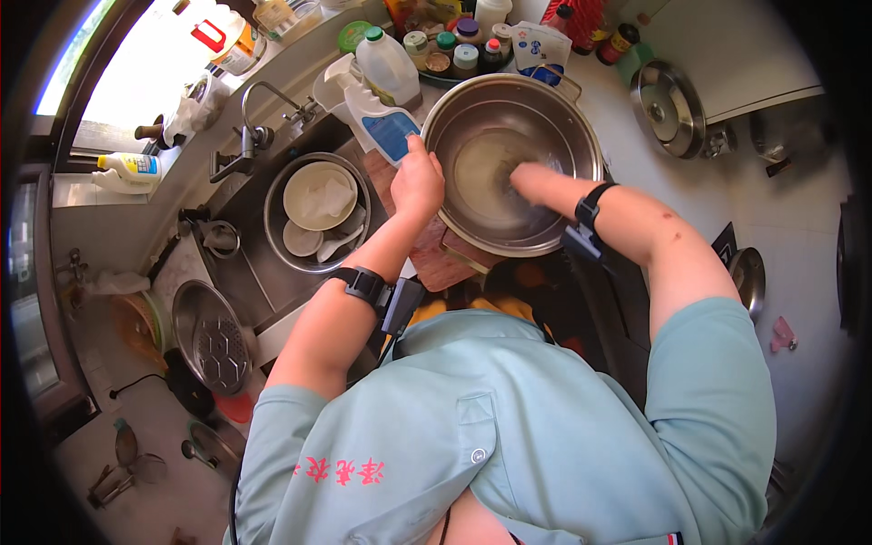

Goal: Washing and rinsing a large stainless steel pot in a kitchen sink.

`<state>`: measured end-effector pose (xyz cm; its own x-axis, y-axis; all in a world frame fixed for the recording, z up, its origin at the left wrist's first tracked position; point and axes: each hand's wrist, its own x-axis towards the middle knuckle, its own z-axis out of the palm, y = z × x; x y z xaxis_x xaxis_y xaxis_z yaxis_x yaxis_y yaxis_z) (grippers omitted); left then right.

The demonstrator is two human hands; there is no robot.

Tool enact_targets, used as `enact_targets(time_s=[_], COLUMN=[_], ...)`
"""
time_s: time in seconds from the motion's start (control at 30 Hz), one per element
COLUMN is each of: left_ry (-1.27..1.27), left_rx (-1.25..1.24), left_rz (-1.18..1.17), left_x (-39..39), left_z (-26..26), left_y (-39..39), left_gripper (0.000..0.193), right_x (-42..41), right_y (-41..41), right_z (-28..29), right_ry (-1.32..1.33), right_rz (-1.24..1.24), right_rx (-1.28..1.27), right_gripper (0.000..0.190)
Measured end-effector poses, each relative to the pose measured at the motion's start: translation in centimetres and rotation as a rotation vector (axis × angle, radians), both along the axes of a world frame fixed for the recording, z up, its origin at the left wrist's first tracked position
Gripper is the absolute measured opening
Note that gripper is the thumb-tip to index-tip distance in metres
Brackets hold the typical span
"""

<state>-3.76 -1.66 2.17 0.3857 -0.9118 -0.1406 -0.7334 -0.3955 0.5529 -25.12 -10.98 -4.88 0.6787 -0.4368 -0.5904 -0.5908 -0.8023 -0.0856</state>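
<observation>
A wide, two-handled stainless steel pot (pixel 470 231) stands tilted slightly before me, partly over a reddish cutting board (pixel 436 255). My left hand (pixel 417 178) grips the pot's left rim with the thumb up. Inside the pot, my right hand (pixel 535 182) is blurred and reaches towards the inner wall; its fingers are hidden, so whether it holds something cannot be told. Cloudy liquid seems to cover the pot's bottom. Just behind my left hand is a white bottle with a blue label (pixel 390 133).
At the left, a metal basin (pixel 272 225) with bowls and a spoon sits in the sink below a faucet (pixel 252 136). A white jug with green cap (pixel 388 65) and seasoning jars (pixel 465 58) stand behind the pot. A steel lid (pixel 667 109) leans at the right.
</observation>
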Motion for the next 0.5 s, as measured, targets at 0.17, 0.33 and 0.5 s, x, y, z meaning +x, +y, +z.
enact_targets(time_s=[0.17, 0.33, 0.5], left_ry=[-0.020, -0.054, -0.039], left_rx=[0.001, -0.021, -0.012], left_rz=[0.017, -0.009, 0.019], left_x=[0.1, 0.1, 0.2], left_z=[0.0, -0.4, -0.1], left_y=[0.2, -0.1, 0.1], left_gripper=[0.028, 0.027, 0.027], right_x=[6.4, 7.2, 1.1], right_y=[4.6, -1.6, -2.1], right_z=[0.2, -0.9, 0.1], right_ry=[-0.289, -0.380, -0.294], right_rz=[-0.113, -0.056, -0.154], right_rx=[0.114, -0.159, -0.159], right_gripper=[0.019, 0.020, 0.014])
